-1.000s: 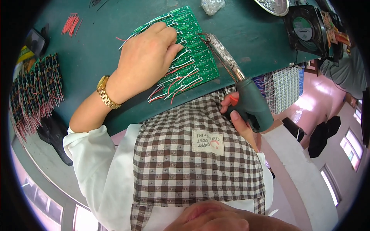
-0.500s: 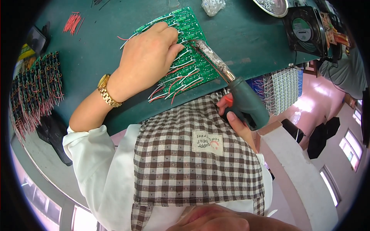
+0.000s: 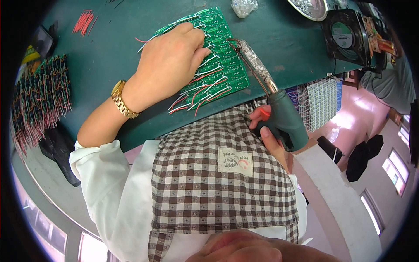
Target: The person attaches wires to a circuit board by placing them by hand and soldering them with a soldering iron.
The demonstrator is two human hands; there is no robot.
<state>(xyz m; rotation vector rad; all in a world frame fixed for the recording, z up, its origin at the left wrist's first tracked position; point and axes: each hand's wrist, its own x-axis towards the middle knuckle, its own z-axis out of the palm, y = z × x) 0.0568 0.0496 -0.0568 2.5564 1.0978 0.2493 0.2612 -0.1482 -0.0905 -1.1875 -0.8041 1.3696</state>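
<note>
Head | left hand (image 3: 170, 54) curled over circuit board (image 3: 235, 75) on table (image 3: 290, 50), pinch hidden, can't tell | right hand (image 3: 272, 140) grasping soldering gun (image 3: 289, 120), tip by board's edge | best: board steady, tip off wires (image 3: 205, 89)

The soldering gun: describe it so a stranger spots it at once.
Find the green table, then the circuit board under the left hand. Just right of that board, at the table's near edge, the right hand grips the soldering gun. Its thick dark-green body and mottled silvery barrel set it apart from the flat board and thin wires.
</note>
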